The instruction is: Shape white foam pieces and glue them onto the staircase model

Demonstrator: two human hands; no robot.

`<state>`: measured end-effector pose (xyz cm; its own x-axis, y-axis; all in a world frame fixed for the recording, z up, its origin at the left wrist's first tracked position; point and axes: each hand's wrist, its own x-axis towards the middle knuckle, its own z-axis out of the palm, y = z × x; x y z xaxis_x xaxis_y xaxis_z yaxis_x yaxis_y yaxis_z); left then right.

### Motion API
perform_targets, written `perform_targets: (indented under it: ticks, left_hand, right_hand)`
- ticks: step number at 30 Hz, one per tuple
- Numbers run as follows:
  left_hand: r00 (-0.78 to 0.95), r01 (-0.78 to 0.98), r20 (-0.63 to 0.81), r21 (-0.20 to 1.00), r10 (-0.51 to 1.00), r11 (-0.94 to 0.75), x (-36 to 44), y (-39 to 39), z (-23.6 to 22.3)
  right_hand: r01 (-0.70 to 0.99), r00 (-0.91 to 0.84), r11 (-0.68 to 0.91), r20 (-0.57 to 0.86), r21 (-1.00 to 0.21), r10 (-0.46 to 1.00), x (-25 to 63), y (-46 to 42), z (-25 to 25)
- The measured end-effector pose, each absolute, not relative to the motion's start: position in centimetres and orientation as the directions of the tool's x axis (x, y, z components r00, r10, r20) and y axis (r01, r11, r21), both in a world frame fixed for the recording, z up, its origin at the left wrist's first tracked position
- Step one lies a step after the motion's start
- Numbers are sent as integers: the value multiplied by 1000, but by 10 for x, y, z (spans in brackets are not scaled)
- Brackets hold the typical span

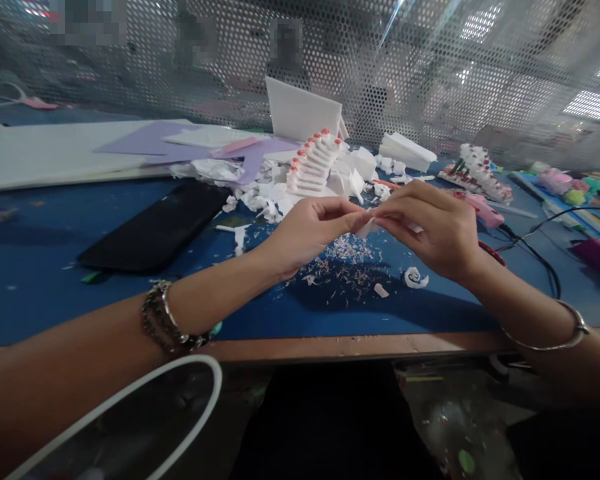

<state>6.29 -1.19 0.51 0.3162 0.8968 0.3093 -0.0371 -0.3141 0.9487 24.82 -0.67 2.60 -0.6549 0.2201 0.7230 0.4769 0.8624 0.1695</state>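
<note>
A: Where is the small white piece [367, 229]?
B: Up between the two hands, above the counter [260, 310], partly hidden by fingers.
A: And how are the hands set?
B: The left hand [314, 230] pinches it between thumb and fingertips; the right hand [436, 227] pinches it from the other side, their fingertips meeting.
A: What's underneath?
B: Fine shavings [350, 249] strewn about, with a curled white strip [416, 278] to the right.
A: Just beyond?
B: A white stepped model [312, 170] with red-tipped ends, among crumpled white scraps [266, 201].
A: Farther out?
B: A black slab [157, 228] lies left, purple sheets [130, 145] behind it; a pink glue gun [487, 212] sits right.
</note>
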Motion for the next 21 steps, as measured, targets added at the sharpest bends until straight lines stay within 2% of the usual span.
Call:
perform_targets:
  ticks: [10, 18, 21]
  left_hand:
    - [296, 59, 446, 874, 845, -483, 66, -17, 9]
    - [252, 223, 576, 748, 778, -625, 67, -22, 8]
    - [249, 245, 562, 751, 789, -613, 66, -21, 8]
  right_hand:
    - [472, -648, 876, 714, 101, 267, 246, -5, 26]
    - [517, -652, 831, 723, 207, 225, 245, -5, 23]
    - [513, -645, 841, 723, 171, 247, 244, -5, 23]
